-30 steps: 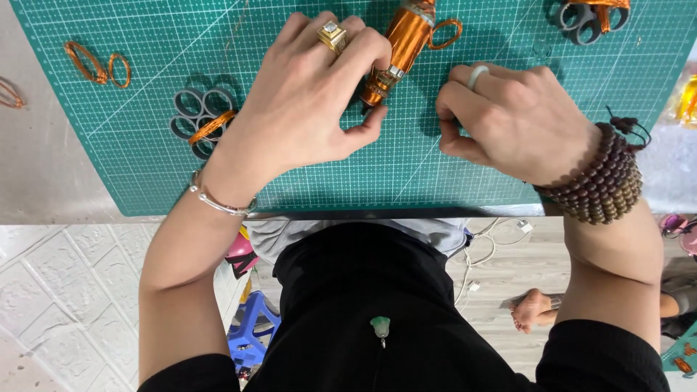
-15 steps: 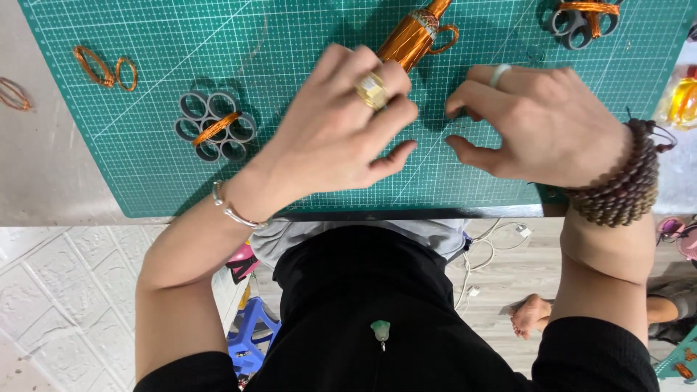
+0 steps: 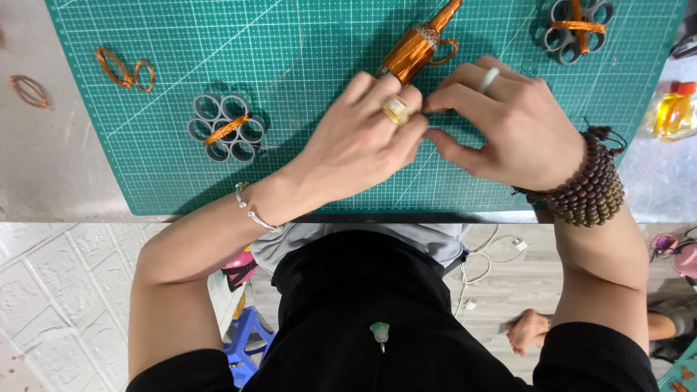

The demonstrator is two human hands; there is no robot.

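Observation:
A copper-wire-wrapped, bottle-shaped piece point(image 3: 415, 49) with a small wire handle lies tilted on the green cutting mat point(image 3: 305, 43). My left hand point(image 3: 356, 149), with a gold ring and a thin bracelet, rests on the mat just below the piece's lower end, fingers curled. My right hand point(image 3: 512, 131), with a pale ring and brown bead bracelets, meets it from the right. The fingertips of both hands come together in a pinch beside the piece's base. Whatever lies between them is hidden.
Two clusters of grey rings bound with copper wire sit on the mat, one at the left point(image 3: 225, 129) and one at the top right point(image 3: 577, 25). Loose copper wire loops point(image 3: 123, 69) lie at the mat's left edge. A yellow bottle point(image 3: 671, 112) stands at the right.
My left hand has come off the copper-wrapped piece and slid down toward me. Both hands have closed in until their fingertips touch below the piece.

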